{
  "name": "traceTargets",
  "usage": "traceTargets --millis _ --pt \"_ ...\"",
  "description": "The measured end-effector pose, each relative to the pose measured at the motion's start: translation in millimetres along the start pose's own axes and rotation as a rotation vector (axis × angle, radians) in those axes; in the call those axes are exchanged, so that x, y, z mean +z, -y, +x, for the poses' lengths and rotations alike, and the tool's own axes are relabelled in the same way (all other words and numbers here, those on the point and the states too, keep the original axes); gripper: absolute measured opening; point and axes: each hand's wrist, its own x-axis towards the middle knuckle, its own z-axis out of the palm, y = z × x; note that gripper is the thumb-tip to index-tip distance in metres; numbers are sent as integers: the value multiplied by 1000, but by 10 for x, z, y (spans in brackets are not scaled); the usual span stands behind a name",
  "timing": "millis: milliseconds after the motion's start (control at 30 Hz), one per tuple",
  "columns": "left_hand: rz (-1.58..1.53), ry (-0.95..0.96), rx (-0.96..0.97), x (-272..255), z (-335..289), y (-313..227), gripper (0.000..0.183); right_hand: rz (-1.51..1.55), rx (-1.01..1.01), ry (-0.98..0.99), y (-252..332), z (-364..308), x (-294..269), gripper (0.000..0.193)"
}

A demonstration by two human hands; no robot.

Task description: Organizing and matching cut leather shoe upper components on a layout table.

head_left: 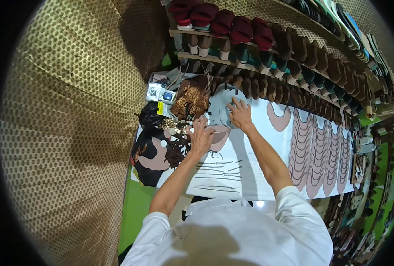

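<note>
My left hand [200, 136] rests at the left edge of a pinkish, curved shoe-upper piece [219, 138], its fingers stretched and apart. Farther off, my right hand [241, 115] lies on a pale grey-blue, rounded object [223, 101] of a kind I cannot make out; the fingers are spread over its right side. Just left of my left hand are dark brown strips [177, 150] and a heap of small gold-coloured pieces [174, 125]. Short dark strips [217, 175] lie in rows on the white table top nearer to me.
More pinkish U-shaped pieces [312, 150] lie in overlapping columns on the right, with a single one [279, 117] apart. Leopard-print material [191, 98] and black plastic [150, 116] crowd the left. Racks of dark shoes [312, 55] and red slippers [241, 30] stand behind the table.
</note>
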Motion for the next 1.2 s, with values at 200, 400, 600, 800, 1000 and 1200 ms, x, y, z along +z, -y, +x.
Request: traceTargets --millis 200,400,600,800,1000,1200 --pt "-66 -82 7 -554 -95 -202 16 -22 70 291 -104 182 -57 48" --pt "-187 -66 -47 -890 34 -345 24 523 86 8 76 -78 -505 40" --pt "-165 -43 -47 -839 338 -498 27 926 202 -115 241 -753 -666 41" --pt "-160 84 112 -843 446 -928 30 867 218 -349 245 -1374 -834 69" --pt "-205 161 246 -318 432 -1417 25 584 104 -309 -398 -1708 -1220 53" --pt "-178 147 282 451 264 -1821 21 438 75 -273 -1059 -2071 -1146 11"
